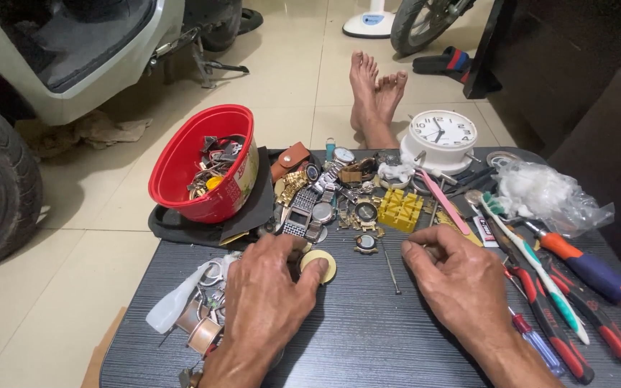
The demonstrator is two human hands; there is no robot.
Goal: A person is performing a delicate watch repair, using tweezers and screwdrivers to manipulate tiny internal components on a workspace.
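Yellow-rimmed and round, a small disc point(318, 264) lies on the dark worktop point(368, 338), and the left hand point(264, 294) presses on it with thumb and fingertips curled around its edge. The right hand point(458, 276) rests just to the right, fingers loosely bent and holding nothing that I can make out; a thin pin point(392, 270) lies between the two hands. Behind them sit a heap of watches point(325, 201), a yellow block point(400, 209), a red bowl point(206, 162) of parts and a white clock point(441, 138). Red-handled tools point(562, 316) lie right.
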